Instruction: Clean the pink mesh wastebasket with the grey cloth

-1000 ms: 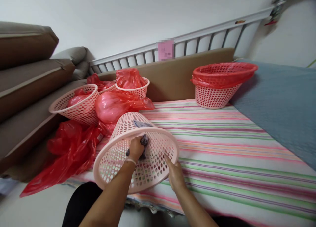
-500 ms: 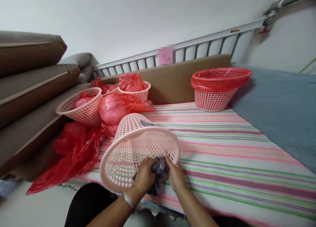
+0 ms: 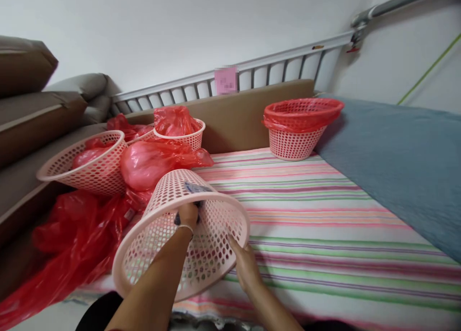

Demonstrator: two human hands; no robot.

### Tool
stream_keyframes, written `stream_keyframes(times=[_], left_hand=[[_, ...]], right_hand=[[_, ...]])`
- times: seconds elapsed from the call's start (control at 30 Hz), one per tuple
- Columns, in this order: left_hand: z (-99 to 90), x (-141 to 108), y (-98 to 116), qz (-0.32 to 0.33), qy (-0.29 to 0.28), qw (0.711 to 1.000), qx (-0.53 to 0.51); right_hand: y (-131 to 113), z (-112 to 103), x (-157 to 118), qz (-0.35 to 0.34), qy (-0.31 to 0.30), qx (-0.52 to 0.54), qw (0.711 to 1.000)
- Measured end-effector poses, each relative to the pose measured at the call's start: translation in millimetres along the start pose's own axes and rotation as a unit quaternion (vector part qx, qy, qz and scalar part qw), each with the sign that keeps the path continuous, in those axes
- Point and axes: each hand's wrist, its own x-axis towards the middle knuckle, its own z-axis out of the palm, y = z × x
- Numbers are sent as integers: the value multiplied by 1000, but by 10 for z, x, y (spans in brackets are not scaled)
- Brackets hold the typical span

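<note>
A pale pink plastic basket (image 3: 212,251) with round holes lies tilted on its side, its mouth towards me. My left hand (image 3: 188,213) reaches deep inside, closed round a crumpled dark cloth (image 3: 177,219) against the inner wall; the fingertips are hidden. A bluish-grey label (image 3: 197,188) shows on the outside of the basket's wall. At the right side of the rim, my right hand (image 3: 244,261) grips the basket, thumb inside and fingers behind the wall.
Red plastic bags (image 3: 154,163) and more pink baskets (image 3: 101,177) crowd the left side. Farther back right stands a basket stack (image 3: 297,143) with red plastic round its top. Striped cloth (image 3: 342,225) covers the surface; a radiator (image 3: 277,74) runs along the wall.
My left hand has carried the dark cloth from the basket's rim up into its interior. My right hand has let go of the cloth and taken the rim. The view has shifted right.
</note>
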Motion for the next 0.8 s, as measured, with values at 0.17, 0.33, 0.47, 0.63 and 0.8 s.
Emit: stream_keyframes(times=[0.17,0.33,0.47,0.63,0.8], left_hand=[[56,-19,-56,25,-21,999,16],[23,-341,26,23,-44,999,2],[-71,-991,159,90,-78,992,-35],[-273,-1581,219,189,-153,967,-70],[-462,-1712,192,263,-223,937,-63]], right_hand=[[-11,20,6,29,-5,30,999],[-13,47,10,39,23,38,998],[29,44,24,33,22,39,998],[-60,38,7,-4,24,2,1000],[-392,-34,61,-43,21,-42,998]])
